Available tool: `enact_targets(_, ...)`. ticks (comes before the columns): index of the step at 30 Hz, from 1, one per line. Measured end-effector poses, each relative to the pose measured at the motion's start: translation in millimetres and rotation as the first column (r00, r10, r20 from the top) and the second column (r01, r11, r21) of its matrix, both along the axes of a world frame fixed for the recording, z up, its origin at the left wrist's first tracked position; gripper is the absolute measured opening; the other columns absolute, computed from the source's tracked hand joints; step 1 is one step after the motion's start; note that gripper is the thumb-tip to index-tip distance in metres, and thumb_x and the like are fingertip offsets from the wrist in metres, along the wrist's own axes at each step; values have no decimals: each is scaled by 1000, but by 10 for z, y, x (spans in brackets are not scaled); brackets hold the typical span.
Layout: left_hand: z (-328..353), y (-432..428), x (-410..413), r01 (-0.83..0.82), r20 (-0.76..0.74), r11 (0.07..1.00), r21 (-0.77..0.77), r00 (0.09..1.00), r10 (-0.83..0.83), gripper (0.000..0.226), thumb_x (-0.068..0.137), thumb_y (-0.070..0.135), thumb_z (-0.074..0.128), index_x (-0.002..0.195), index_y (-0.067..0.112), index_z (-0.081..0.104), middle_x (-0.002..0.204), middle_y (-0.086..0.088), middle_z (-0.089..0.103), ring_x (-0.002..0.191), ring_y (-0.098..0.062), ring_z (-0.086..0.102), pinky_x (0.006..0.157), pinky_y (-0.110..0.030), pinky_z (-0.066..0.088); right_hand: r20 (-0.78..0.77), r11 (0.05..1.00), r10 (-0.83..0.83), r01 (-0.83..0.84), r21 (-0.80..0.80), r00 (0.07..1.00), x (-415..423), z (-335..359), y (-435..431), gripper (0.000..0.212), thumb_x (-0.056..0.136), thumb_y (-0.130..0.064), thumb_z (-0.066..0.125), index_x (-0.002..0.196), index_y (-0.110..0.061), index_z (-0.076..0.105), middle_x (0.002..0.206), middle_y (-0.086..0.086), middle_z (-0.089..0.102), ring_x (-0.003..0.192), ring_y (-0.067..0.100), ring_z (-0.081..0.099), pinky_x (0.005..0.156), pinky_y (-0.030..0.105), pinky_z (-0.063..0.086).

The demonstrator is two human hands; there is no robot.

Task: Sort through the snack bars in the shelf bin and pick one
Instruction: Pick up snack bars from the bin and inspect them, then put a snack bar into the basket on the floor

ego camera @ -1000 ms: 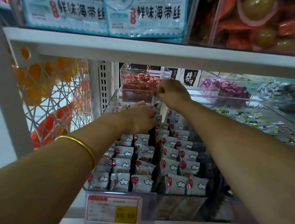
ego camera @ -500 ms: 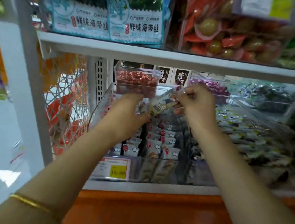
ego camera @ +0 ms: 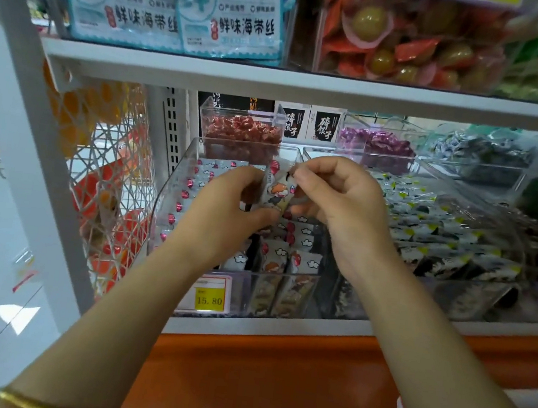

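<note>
A clear plastic shelf bin (ego camera: 175, 193) holds several small white snack bars (ego camera: 288, 259) with red and cloud prints, standing in rows. One snack bar (ego camera: 277, 189) is lifted above the bin, held upright between both hands. My left hand (ego camera: 225, 219) grips its lower end with thumb and fingers. My right hand (ego camera: 335, 201) pinches its upper edge with curled fingers.
A yellow price tag (ego camera: 209, 299) reading 15.80 hangs on the bin's front. Another bin of white, black and yellow packets (ego camera: 432, 229) stands to the right. Small boxes of red (ego camera: 241, 130) and purple sweets (ego camera: 376, 145) sit behind. An upper shelf (ego camera: 308, 85) hangs overhead, a wire rack (ego camera: 108, 185) at left.
Both hands have come back from deep in the bin with one snack bar, which now stands upright between them, closer to me. The view has pulled away from the shelf.
</note>
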State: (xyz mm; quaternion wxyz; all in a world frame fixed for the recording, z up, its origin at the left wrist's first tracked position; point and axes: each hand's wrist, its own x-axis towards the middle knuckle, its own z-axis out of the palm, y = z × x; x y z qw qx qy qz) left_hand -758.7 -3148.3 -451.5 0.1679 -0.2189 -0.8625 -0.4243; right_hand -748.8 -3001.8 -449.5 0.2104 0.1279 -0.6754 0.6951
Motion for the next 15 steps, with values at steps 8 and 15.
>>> enact_targets(8, 10, -41, 15, 46, 20, 995, 90, 999, -48, 29, 83, 13, 67, 109, 22, 57, 93, 14, 62, 87, 3, 57, 65, 1, 40, 10, 977, 166, -163, -135, 986, -72, -90, 22, 17, 85, -3, 62, 76, -16, 68, 87, 3, 69, 73, 11, 64, 64, 22, 54)
enact_targets(15, 21, -54, 73, 77, -23, 991, 114, 997, -75, 28, 79, 13, 70, 100, 26, 58, 90, 14, 62, 88, 0, 59, 69, -7, 47, 10, 905, 343, -328, -271, 939, -27, -64, 80, 8, 70, -10, 65, 77, -10, 66, 87, 0, 72, 71, 9, 64, 62, 21, 54)
